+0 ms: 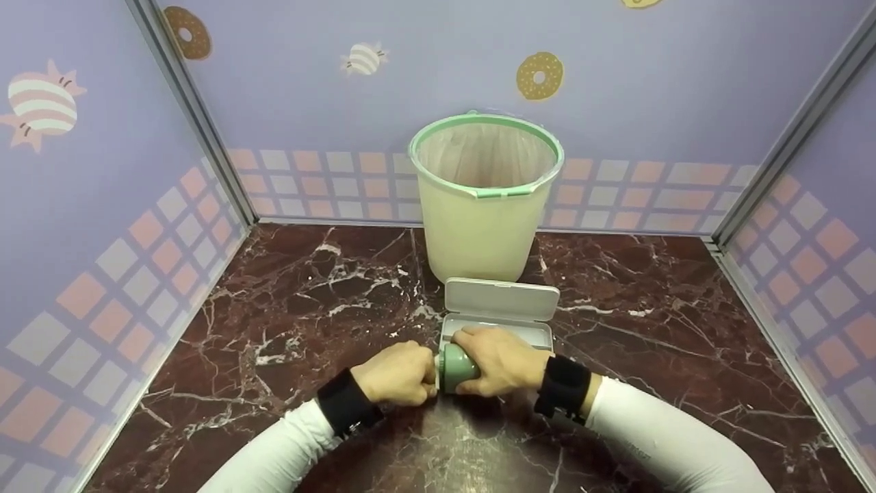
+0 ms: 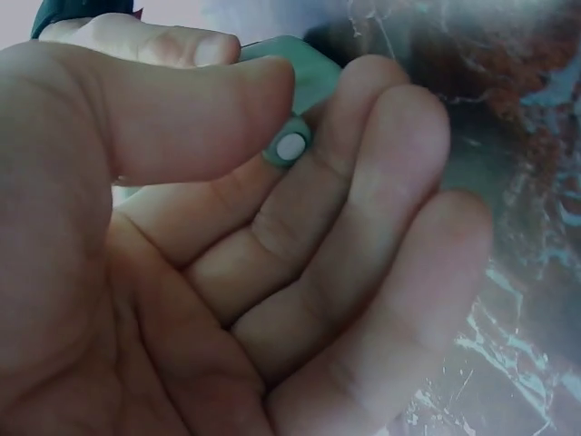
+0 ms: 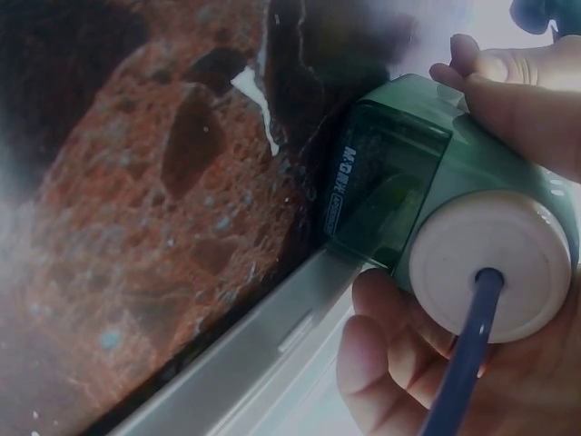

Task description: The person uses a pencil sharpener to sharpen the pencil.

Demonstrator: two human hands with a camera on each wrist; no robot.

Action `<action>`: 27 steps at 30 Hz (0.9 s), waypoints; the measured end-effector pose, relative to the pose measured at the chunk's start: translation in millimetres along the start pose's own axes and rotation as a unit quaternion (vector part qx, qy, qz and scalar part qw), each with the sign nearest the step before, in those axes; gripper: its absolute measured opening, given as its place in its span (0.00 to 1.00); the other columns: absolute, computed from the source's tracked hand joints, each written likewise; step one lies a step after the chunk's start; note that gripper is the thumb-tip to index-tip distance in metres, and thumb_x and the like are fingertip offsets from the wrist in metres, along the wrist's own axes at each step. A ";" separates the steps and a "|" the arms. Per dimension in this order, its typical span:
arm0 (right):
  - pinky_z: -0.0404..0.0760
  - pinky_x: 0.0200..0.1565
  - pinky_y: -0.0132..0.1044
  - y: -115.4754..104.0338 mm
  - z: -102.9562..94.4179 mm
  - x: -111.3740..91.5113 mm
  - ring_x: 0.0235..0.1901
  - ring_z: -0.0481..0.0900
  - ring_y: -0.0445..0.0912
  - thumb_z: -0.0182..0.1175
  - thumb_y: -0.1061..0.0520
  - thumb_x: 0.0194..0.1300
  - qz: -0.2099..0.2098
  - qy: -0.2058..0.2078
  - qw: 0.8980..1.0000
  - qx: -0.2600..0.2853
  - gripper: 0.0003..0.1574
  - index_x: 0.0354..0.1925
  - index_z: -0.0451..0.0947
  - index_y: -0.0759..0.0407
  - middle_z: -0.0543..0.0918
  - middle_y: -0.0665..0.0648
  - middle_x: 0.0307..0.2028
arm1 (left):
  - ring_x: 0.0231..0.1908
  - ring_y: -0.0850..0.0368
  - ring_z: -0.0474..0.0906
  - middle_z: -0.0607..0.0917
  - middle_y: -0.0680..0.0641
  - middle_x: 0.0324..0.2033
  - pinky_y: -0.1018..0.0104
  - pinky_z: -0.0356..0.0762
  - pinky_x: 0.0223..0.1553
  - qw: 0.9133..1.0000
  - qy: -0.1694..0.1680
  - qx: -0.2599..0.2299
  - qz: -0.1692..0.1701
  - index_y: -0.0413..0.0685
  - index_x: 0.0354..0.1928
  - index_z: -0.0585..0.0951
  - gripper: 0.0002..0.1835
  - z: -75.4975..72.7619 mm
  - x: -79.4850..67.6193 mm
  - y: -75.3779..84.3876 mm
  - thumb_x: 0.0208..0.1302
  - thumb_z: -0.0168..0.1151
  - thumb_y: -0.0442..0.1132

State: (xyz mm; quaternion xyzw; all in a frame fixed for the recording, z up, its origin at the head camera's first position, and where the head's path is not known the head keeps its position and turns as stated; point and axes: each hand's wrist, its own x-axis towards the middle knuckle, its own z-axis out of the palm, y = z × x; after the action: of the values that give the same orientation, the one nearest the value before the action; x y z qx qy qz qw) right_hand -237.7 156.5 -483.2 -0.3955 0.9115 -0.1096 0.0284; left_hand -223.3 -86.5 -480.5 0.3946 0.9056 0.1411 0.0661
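Note:
My right hand (image 1: 503, 359) grips a green pencil sharpener (image 1: 458, 366) around its body, low at the near end of an opened pale case (image 1: 503, 301). In the right wrist view, the sharpener has a clear green shavings drawer (image 3: 381, 186) and a white round face (image 3: 454, 263). A dark blue pencil (image 3: 467, 354) stands in the hole of that face and runs toward the right wrist. On the sharpener's opposite side, my left hand (image 1: 400, 373) pinches its small green crank handle, whose white round end (image 2: 290, 146) shows between thumb and fingers.
A cream waste bin (image 1: 482, 233) with a green rim and a clear liner stands behind the case. Patterned panels (image 1: 308, 178) close in the dark red marbled tabletop (image 1: 328, 287) at the back and both sides.

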 end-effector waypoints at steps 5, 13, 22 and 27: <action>0.82 0.39 0.35 1.0 -0.5 -0.1 0.37 0.82 0.43 0.81 0.38 0.58 -0.008 0.004 1.000 -0.005 0.37 0.54 0.76 0.53 0.84 0.51 0.44 | 0.14 0.64 0.63 0.73 0.61 0.10 0.70 0.62 0.17 1.000 0.010 0.005 -0.006 0.53 0.12 0.83 0.15 1.2 1.8 -2.0 0.52 0.76 0.35; 0.82 0.39 0.34 -0.1 0.3 -0.5 0.38 0.82 0.43 0.82 0.38 0.58 -0.009 0.003 1.000 0.001 0.37 0.55 0.76 0.52 0.85 0.51 0.45 | 0.16 0.61 0.67 0.74 0.60 0.11 0.66 0.67 0.19 0.999 0.033 0.004 -0.029 0.56 0.12 0.78 0.17 5.6 4.8 -8.8 0.49 0.75 0.34; 0.82 0.38 0.34 0.8 0.8 -0.7 0.38 0.82 0.43 0.81 0.37 0.59 -0.007 -0.001 1.000 0.005 0.37 0.55 0.76 0.52 0.85 0.50 0.45 | 0.19 0.53 0.73 0.80 0.51 0.16 0.53 0.76 0.22 0.995 0.079 0.049 -0.041 0.60 0.16 0.68 0.23 11.1 8.8 -13.1 0.48 0.75 0.33; 0.82 0.38 0.33 2.3 -0.6 -0.3 0.38 0.82 0.43 0.81 0.37 0.59 -0.010 -0.002 1.000 0.002 0.36 0.55 0.76 0.52 0.85 0.51 0.45 | 0.19 0.51 0.77 0.83 0.50 0.18 0.51 0.81 0.23 0.993 0.087 0.060 -0.048 0.59 0.15 0.69 0.22 9.6 12.6 -14.6 0.49 0.74 0.33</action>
State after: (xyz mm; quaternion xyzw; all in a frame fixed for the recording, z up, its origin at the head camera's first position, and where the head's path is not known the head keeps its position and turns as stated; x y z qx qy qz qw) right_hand -239.2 158.3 -483.1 -0.4044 0.9074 -0.1108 0.0299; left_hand -239.8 -84.8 -494.2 0.3405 0.9325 0.1172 -0.0296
